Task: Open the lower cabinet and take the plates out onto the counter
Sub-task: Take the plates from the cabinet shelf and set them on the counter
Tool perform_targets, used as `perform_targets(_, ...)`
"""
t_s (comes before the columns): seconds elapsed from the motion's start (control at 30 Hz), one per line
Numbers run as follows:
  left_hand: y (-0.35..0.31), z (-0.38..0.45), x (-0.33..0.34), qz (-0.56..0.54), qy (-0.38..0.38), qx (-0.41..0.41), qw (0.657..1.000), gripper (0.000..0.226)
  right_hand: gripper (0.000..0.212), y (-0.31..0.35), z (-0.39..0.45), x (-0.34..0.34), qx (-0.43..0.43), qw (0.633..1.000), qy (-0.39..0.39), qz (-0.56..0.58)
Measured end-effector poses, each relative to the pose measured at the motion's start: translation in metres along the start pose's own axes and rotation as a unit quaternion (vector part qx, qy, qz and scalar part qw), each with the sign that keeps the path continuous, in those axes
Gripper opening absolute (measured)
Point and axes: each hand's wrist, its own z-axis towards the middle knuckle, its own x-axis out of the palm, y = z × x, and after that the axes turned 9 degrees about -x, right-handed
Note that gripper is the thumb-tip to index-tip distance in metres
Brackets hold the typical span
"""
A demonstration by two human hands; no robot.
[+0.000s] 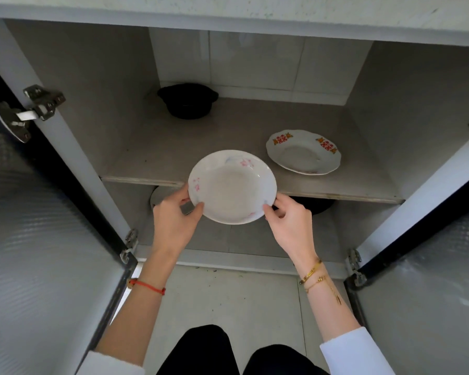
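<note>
I saw the left hand (173, 220) and right hand (289, 220) gripping the pink-flowered plate (232, 186) by opposite rims, before the shelf edge (141, 180); both doors stood wide.

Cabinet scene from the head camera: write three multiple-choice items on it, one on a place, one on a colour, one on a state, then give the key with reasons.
1. Where does the plate with red and gold marks lie?
A. on the shelf, right side
B. on the counter
C. on the cabinet floor

2. What colour is the pot at the back of the shelf?
A. white
B. black
C. red

3. How is the plate with pink flowers held?
A. by the left hand alone
B. it lies free on the shelf
C. by both hands at its rim

Key:
1 A, since it rests flat on the shelf, to the right of the held plate.
2 B, as the pot is dark all over.
3 C, since the left hand and right hand grip opposite edges in front of the shelf.
</note>
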Motion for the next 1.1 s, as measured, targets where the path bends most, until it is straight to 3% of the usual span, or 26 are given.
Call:
perform_targets(0.47,0.017,-0.072,-0.028,-0.036,0.0,-0.071,0.997,0.053,0.029,0.034,-0.069,-0.021,0.009,0.999,-0.001,0.049)
perform_targets(0.87,-0.109,-0.143,-0.141,-0.008,0.006,-0.198,0.98,0.053,0.039,0.168,-0.092,-0.119,0.086,0.992,0.067,0.064)
perform_targets(1.1,-0.204,-0.158,-0.22,-0.025,0.007,-0.207,0.978,0.056,0.044,0.273,-0.085,-0.189,0.088,0.991,0.07,0.07)
